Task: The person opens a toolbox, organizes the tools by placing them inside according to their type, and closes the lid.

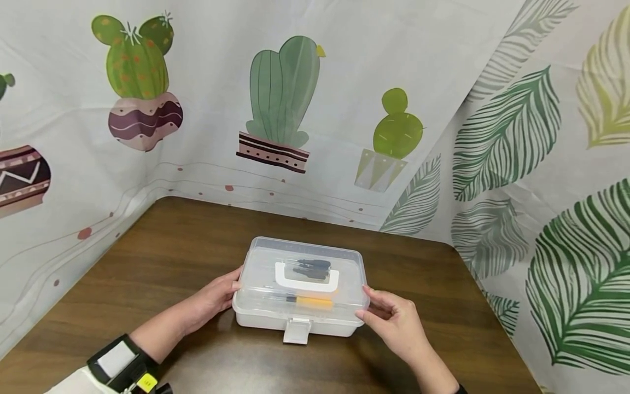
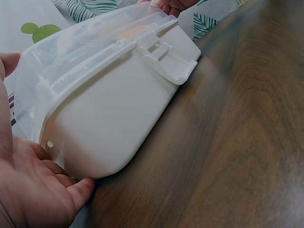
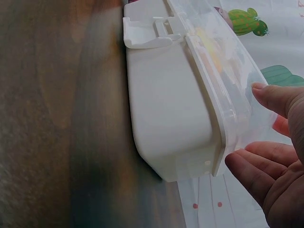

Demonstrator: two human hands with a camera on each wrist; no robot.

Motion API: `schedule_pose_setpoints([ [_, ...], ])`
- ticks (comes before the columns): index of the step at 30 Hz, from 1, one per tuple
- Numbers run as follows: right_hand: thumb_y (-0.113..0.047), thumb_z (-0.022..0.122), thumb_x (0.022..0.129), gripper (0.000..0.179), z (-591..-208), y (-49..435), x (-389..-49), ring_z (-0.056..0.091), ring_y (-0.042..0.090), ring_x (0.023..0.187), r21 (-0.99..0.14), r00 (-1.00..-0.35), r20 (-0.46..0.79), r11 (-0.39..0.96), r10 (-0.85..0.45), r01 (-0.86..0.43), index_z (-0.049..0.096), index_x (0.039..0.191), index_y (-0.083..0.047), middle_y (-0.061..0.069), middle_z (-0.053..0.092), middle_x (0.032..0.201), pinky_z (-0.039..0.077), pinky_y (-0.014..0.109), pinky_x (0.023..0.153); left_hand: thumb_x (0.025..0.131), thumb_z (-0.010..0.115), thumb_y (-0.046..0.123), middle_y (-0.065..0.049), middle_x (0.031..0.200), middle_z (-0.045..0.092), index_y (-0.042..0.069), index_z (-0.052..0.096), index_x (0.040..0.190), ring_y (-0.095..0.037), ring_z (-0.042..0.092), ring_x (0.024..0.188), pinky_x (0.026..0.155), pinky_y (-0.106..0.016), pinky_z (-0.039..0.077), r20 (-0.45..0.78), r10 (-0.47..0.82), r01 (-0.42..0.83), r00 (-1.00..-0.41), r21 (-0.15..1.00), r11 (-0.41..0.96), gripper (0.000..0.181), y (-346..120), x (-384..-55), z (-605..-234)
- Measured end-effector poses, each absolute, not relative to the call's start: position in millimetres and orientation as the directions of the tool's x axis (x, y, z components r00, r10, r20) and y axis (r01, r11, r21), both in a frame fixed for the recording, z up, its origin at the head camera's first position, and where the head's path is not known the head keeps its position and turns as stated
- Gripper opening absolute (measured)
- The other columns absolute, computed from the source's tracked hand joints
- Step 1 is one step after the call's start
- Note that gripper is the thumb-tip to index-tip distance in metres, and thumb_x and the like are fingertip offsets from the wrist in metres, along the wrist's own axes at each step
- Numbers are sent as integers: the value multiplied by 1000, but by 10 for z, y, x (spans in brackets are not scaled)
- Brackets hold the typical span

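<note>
A plastic storage box (image 1: 258,298) with a clear domed lid (image 1: 261,262) and a white base (image 2: 104,118) sits on the table. Its front latch (image 1: 297,331) is flipped outward, and a white carry handle (image 1: 307,285) lies flat on top. Through the lid show dark-handled tools (image 1: 314,267) and a yellow-orange handle (image 1: 315,302). At the box's left end, my left hand (image 1: 215,295) holds it, with fingers against the base and the thumb up by the lid. My right hand (image 1: 397,323) grips the lid's right end between thumb and fingers.
The brown wooden table (image 1: 197,241) runs back to a white cloth (image 1: 206,82) printed with cacti. Another cloth (image 1: 517,219) with leaf prints hangs along the right side. A strapped device (image 1: 120,364) is on the left wrist.
</note>
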State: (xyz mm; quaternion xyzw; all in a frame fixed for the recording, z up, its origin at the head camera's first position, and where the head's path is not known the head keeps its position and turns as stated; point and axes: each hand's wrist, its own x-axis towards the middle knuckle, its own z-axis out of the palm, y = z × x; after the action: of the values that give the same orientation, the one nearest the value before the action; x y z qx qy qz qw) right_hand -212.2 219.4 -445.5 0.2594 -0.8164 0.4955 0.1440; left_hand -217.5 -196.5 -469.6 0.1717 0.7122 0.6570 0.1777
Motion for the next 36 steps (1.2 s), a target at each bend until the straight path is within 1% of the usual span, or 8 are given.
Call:
schedule_pose_setpoints([
  [4,-6,84,83,39,-4476,2178,-2129,71,9,105,-719,-824,503,403,-261,-566,74,120,4,21,73,122,60,23,76,105,35,36,-22,171,15,11,4,167,6,39,131,109,-20,34,-35,473,-5,-881,998,65,74,-1959,-2171,-4698],
  [8,-7,83,84,36,-4481,2163,-2140,72,18,105,-694,-812,528,425,-249,-582,75,117,4,20,74,119,60,21,76,108,34,39,-21,171,15,11,5,167,7,39,131,107,-16,35,-44,465,-18,-884,998,59,71,-1949,-2168,-4692],
  [17,-6,83,84,36,-4449,2154,-2154,73,26,103,-678,-794,547,417,-265,-606,74,116,8,23,74,117,60,21,75,108,33,39,-22,166,28,12,9,167,-3,42,133,112,-31,35,-26,452,27,-892,993,112,68,-1936,-2185,-4649],
  [23,-11,83,86,36,-4325,2171,-2148,75,13,96,-660,-811,503,474,-297,-583,75,117,4,17,78,112,62,25,74,108,34,39,-22,168,25,11,9,167,-4,41,133,111,-30,36,-36,432,14,-901,994,112,69,-1930,-2186,-4639],
  [25,-12,84,84,33,-4257,2171,-2122,75,7,90,-602,-794,532,529,-294,-599,77,114,0,10,80,106,63,27,72,108,35,39,-21,168,24,12,9,167,-4,40,134,112,-31,36,-41,428,8,-903,994,112,70,-1925,-2181,-4645],
  [30,-4,84,81,19,-4119,2130,-1991,69,1,77,-444,-673,672,559,-310,-701,79,98,-12,-4,78,88,59,20,67,107,37,39,-19,170,21,11,11,167,-2,38,135,113,-31,34,-48,417,-1,-908,994,112,71,-1899,-2166,-4652],
  [33,-1,81,83,20,-4056,2064,-1898,66,0,72,-438,-621,684,466,-381,-769,77,95,-16,-6,76,83,56,17,64,107,37,39,-19,171,19,11,11,167,-1,38,134,112,-30,35,-50,413,-2,-910,993,115,71,-1894,-2164,-4654],
  [36,-1,76,88,16,-4026,1986,-1830,65,-1,69,-513,-630,621,366,-466,-777,77,96,-14,-4,76,80,55,18,60,107,37,39,-19,171,20,11,12,167,-1,38,134,112,-30,35,-46,409,2,-911,993,116,71,-1895,-2166,-4657],
])
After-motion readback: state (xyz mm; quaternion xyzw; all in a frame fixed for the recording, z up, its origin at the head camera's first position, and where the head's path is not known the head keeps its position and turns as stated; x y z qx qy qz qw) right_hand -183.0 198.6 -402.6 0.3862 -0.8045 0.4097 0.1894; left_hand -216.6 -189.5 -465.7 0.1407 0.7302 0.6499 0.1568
